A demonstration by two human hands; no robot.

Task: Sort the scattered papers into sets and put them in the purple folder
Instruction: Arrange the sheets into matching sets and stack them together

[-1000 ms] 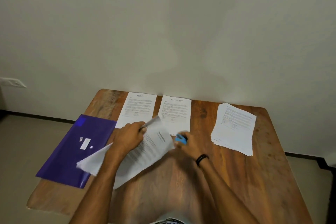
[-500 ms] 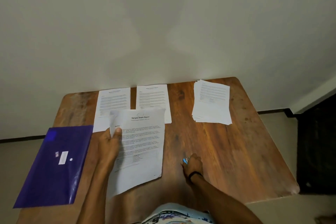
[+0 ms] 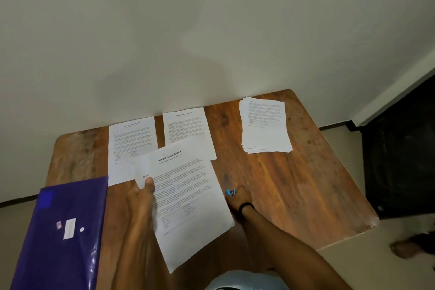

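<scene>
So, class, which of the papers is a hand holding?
The paper headed Sample Health Report: the left hand pinches its left edge. The far-left sheet, the middle sheet and the pile lie untouched.

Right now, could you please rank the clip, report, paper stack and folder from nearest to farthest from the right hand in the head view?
1. Clip, pinched by the right hand.
2. Report, just left of it, in the left hand.
3. Stack, at the table's far right corner.
4. Folder, at the left edge.
</scene>
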